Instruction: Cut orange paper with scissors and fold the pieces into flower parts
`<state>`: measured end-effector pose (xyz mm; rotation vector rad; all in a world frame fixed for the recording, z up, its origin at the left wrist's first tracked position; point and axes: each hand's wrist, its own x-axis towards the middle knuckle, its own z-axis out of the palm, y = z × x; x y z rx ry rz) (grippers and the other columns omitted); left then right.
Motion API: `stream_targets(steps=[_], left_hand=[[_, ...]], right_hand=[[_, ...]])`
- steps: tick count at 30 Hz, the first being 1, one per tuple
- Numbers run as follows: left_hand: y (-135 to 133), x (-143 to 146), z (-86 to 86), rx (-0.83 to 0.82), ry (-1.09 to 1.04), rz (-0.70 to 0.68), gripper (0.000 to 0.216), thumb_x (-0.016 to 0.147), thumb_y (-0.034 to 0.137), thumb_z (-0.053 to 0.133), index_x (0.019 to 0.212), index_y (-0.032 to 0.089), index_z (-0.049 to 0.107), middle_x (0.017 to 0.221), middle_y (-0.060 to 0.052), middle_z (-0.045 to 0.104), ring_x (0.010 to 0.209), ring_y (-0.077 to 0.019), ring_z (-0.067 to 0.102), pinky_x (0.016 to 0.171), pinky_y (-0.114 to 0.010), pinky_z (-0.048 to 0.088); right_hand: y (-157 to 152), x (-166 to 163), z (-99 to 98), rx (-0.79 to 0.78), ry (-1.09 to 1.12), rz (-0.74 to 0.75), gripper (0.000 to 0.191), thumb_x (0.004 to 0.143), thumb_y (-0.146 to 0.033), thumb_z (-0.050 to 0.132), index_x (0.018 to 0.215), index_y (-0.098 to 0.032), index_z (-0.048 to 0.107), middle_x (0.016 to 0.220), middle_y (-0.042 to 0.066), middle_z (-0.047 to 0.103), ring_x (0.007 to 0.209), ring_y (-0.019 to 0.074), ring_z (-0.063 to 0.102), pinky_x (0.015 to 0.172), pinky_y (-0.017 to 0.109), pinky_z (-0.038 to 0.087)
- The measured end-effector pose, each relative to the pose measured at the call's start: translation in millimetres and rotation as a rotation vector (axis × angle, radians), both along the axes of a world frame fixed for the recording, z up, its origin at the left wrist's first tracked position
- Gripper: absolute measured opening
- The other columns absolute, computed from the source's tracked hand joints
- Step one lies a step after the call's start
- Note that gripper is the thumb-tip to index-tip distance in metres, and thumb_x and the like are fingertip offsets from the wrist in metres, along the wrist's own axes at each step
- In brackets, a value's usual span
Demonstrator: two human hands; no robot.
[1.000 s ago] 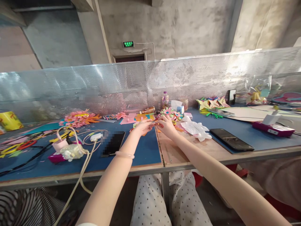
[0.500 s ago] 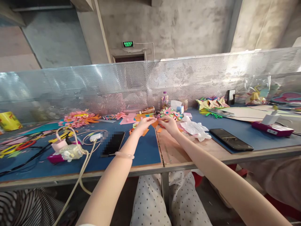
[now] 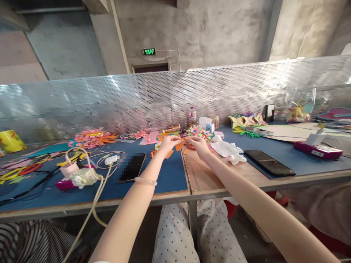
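Observation:
Both my arms reach out over the table. My left hand [image 3: 168,143] pinches one end of a small orange paper piece [image 3: 180,144], and my right hand [image 3: 197,143] pinches its other end. The piece is lifted just above the blue mat [image 3: 164,175]. More orange scraps [image 3: 168,153] lie under my hands. A paper flower [image 3: 197,130] in pink and green sits just behind my right hand.
A dark phone [image 3: 132,166] lies left of my arms, another phone [image 3: 269,162] to the right. Crumpled white plastic [image 3: 227,150], a small bottle [image 3: 192,115], pink paper flowers [image 3: 91,137], cables and a charger [image 3: 82,175] crowd the table. A perforated metal screen [image 3: 175,95] closes the back.
My hands have risen slightly from the table and now hold the orange paper piece between them; one second ago they were lower, among the scraps.

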<state>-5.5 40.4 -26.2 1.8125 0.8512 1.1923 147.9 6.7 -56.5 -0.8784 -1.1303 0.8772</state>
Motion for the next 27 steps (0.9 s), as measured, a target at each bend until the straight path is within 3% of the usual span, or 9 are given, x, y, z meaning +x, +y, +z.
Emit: stream_targets(steps=[6, 27], left_hand=[[-0.2, 0.2, -0.2, -0.009, 0.006, 0.012, 0.02, 0.058, 0.03, 0.075, 0.071, 0.015, 0.069, 0.076, -0.006, 0.067, 0.079, -0.0181, 0.057, 0.076, -0.028, 0.041], [4.7, -1.6, -5.5, -0.068, 0.024, 0.002, 0.02, 0.056, 0.027, 0.075, 0.072, 0.017, 0.07, 0.08, -0.006, 0.068, 0.08, -0.018, 0.058, 0.075, -0.028, 0.04]], right_hand=[[2.9, 1.8, -2.2, 0.006, 0.001, -0.02, 0.03, 0.06, -0.04, 0.07, 0.075, -0.015, 0.069, 0.065, 0.004, 0.064, 0.064, 0.0149, 0.058, 0.056, 0.026, 0.047], [11.5, 5.7, -9.1, 0.014, 0.096, -0.029, 0.022, 0.06, -0.035, 0.068, 0.071, -0.016, 0.068, 0.071, 0.002, 0.062, 0.063, 0.0119, 0.055, 0.056, 0.023, 0.042]])
